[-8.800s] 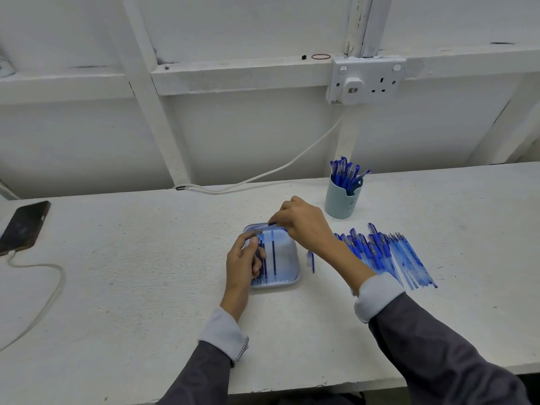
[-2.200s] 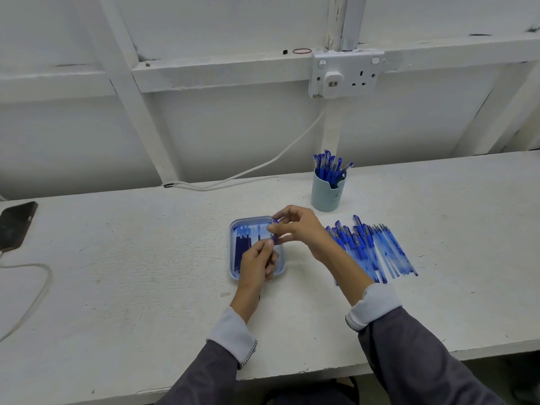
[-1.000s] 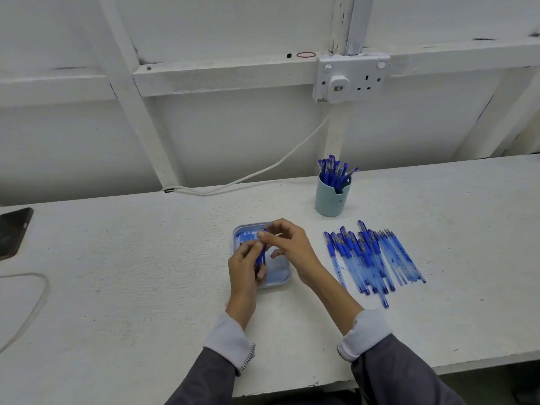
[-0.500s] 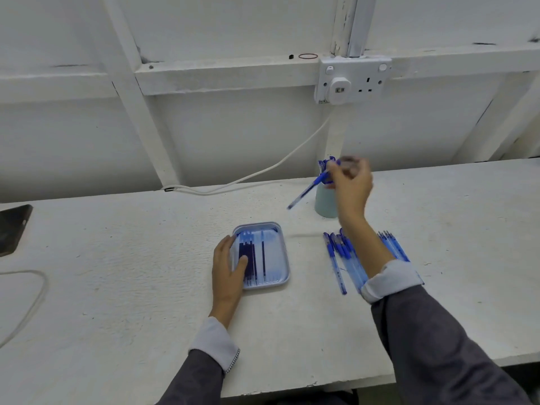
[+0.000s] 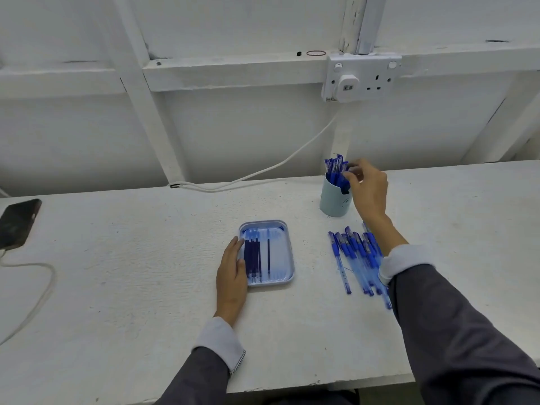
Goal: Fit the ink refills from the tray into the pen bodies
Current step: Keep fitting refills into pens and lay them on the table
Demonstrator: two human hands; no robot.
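Grey sleeves (image 5: 455,331) reach out over a white table (image 5: 146,287). Nearest, the left hand (image 5: 232,270) lies flat with its fingers straight. It grips nothing, and its fingertips rest against the left rim of the pale blue tray (image 5: 287,258), as if to steady it. In the tray lie the ink refills (image 5: 252,260): a tight dark cluster on the hand's side and one thin refill alone beside it, all lengthwise. These are not yet fitted.

To the right of the tray, apart from it, a loose fan of pen bodies (image 5: 355,258) with blue grips lies on the table, partly under the right forearm. I cannot tell from here whether their barrels are filled or empty.

Farther back stands a light blue cup (image 5: 333,200) holding a bunch of upright pens (image 5: 334,169), most likely the finished ones. The right hand (image 5: 368,185) hovers at the cup's rim with its fingers curled toward the pen tops (the fingertips are blurred). I cannot tell whether it pinches a pen or has nothing in it.

My judgement is that the job is partly done. A cupful looks assembled, while a handful of refills and a good row of bodies wait. The next cycle would start at the tray.

At the far left edge lies a dark phone (image 5: 17,223), and a socket (image 5: 361,77) sits on the wall behind.
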